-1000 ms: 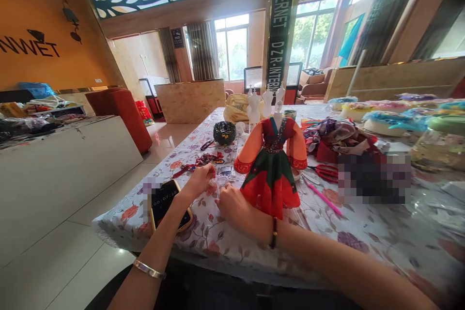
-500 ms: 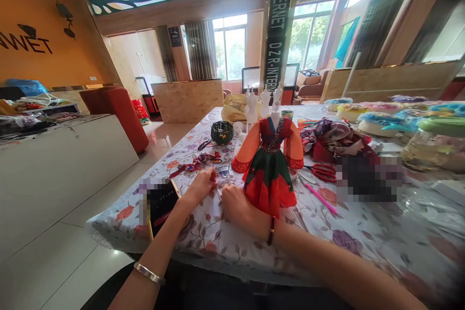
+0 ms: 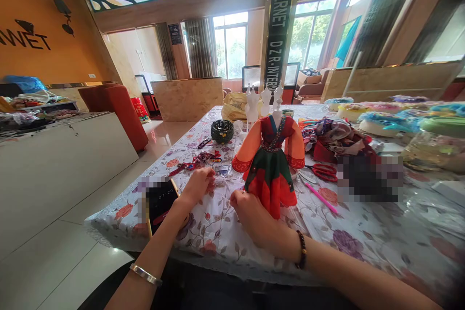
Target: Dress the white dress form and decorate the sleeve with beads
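A small doll dress (image 3: 271, 164) with orange sleeves, a green skirt and a red hem stands upright on a white mannequin (image 3: 277, 115). My right hand (image 3: 252, 210) is low in front of its skirt, fingertips pinched together; anything between them is too small to see. To the left, my left hand (image 3: 199, 185) has its fingers bent and closed over the tablecloth, and their contents cannot be made out. Just beyond it lie a small clear packet (image 3: 223, 170) and some patterned red fabric scraps (image 3: 196, 162). A phone (image 3: 162, 203) rests beside my left wrist.
On the flowered tablecloth (image 3: 214, 223) are a dark woven basket (image 3: 222, 131), red-handled scissors (image 3: 324, 171), a pink pen-like stick (image 3: 321, 198) and a heap of fabric (image 3: 334, 138). White mannequins (image 3: 252, 105) stand behind the dress. Jars and trimmed round boxes (image 3: 381, 123) line the right.
My right hand has drawn to the right and slightly toward me, widening the gap between the hands. My left hand has shifted slightly. The dress stays in place.
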### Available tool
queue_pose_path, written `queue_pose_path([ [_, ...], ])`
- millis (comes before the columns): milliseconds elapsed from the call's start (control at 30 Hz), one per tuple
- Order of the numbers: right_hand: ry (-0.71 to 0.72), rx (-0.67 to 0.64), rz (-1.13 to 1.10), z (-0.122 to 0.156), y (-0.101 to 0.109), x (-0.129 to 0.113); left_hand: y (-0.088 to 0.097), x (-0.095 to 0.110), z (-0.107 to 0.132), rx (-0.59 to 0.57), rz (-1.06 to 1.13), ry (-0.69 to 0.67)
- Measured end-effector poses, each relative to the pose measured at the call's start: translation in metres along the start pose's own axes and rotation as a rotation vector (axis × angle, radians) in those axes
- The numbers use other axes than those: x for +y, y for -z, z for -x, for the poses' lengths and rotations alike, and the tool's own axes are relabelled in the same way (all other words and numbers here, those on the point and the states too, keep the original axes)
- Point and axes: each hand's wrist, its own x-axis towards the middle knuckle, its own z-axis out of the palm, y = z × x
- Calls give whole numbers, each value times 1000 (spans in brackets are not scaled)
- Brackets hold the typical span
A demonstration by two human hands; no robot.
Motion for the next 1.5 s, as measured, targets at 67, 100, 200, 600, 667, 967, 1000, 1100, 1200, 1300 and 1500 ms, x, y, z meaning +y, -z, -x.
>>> queue_pose_path([
  [67, -42, 10, -139, 5, 8, 2, 2, 1, 0, 43, -13, -13],
  [100, -62, 14, -210, 7, 12, 3, 2, 2, -1, 66, -22, -18],
  [200, -104, 16, -403, 13, 23, 6, -1, 2, -4, 113, -36, -19],
  [600, -135, -97, -1034, 32, 59, 26, -9, 15, -8, 204, -44, 73],
  [667, -137, -68, -1094, 33, 66, 30, -11, 15, -7, 218, -53, 79],
  [967, -50, 72, -1019, 36, 85, 53, -14, 16, -11, 417, 0, 8],
  [1000, -47, 94, -1009, 37, 88, 55, -13, 20, -10, 469, 23, -6],
  [1100, -49, 175, -1009, 38, 97, 62, -12, 38, 5, 656, 103, -49],
  [1200, -56, 253, -1024, 37, 105, 67, -17, 69, 32, 797, 178, -127],
  [1300, -79, 340, -983, 36, 111, 71, -26, 106, 60, 819, 220, -274],
  [1500, -147, 424, -891, 40, 118, 73, -43, 163, 80, 817, 353, -483],
])
